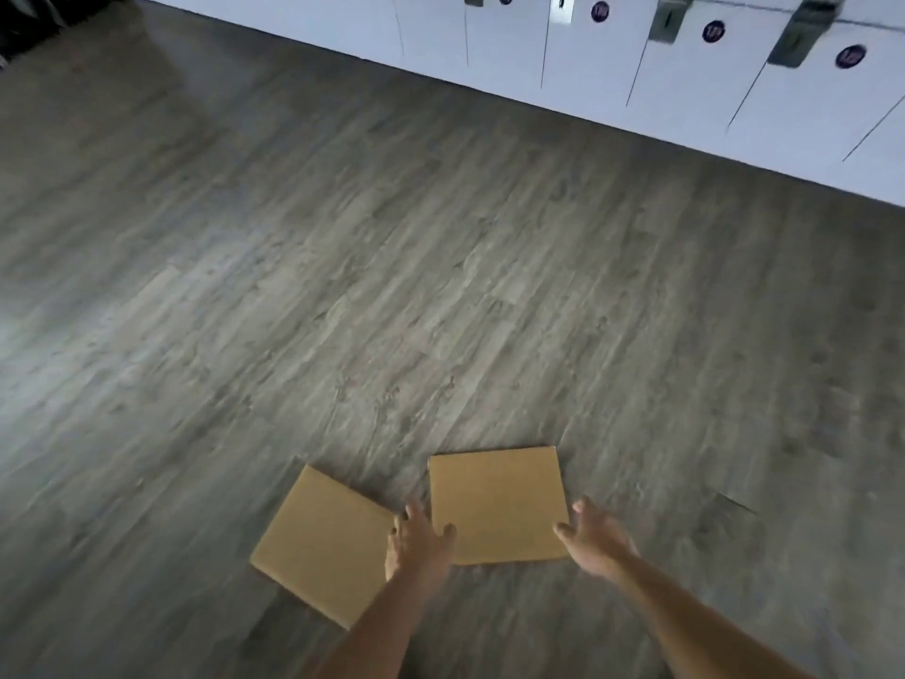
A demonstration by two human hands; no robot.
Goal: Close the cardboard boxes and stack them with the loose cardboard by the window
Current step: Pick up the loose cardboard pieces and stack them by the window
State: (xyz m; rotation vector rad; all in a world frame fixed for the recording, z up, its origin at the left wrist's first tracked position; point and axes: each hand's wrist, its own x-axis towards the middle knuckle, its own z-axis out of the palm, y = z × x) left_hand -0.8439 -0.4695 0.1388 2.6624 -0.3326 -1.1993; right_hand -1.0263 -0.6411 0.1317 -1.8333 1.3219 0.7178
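Two flat brown cardboard pieces lie side by side on the wooden floor near the bottom of the head view. The right cardboard piece [497, 502] is roughly square to me; the left cardboard piece [321, 543] is turned at an angle. My left hand [418, 539] reaches down between them, fingers spread, at the left edge of the right piece. At that piece's near right corner hovers my right hand [595, 536], fingers loosely spread. Neither hand grips anything. No window or box is in view.
Grey wood-look floor [392, 286] stretches ahead and to the left. A row of white numbered lockers [685, 80] runs along the far right wall. A dark area [29, 22] sits in the top left corner.
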